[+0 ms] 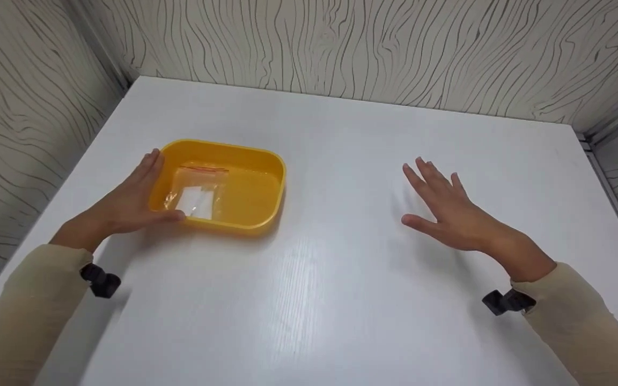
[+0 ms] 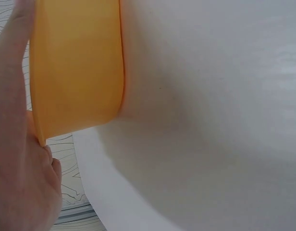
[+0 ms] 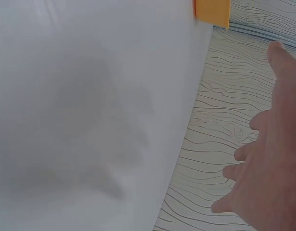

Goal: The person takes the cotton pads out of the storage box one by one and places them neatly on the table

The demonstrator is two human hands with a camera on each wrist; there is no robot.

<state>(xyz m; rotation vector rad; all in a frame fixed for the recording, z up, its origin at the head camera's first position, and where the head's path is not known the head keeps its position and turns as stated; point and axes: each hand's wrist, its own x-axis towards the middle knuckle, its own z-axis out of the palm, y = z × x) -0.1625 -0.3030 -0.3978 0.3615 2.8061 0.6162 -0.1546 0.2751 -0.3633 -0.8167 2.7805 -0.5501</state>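
In the head view a yellow plastic box [image 1: 252, 193] with rounded corners sits on the left half of the white table. Inside its left part lies a clear zip bag [image 1: 205, 179] with a red strip and a white piece [image 1: 195, 202] in it. My left hand [image 1: 134, 201] touches the box's near left corner, its fairly straight fingers along the left side and its thumb at the near rim. The left wrist view shows the box's outer wall [image 2: 78, 62] beside that hand. My right hand [image 1: 451, 217] hovers over the table at right, fingers spread, holding nothing.
The white table [image 1: 341, 300] reaches back to a wall [image 1: 330, 48] with a wood-grain pattern. Similar panels stand at the left and right, with metal rails at the corners. Both wrists carry small black cameras, the left one [image 1: 101, 280] and the right one [image 1: 508, 301].
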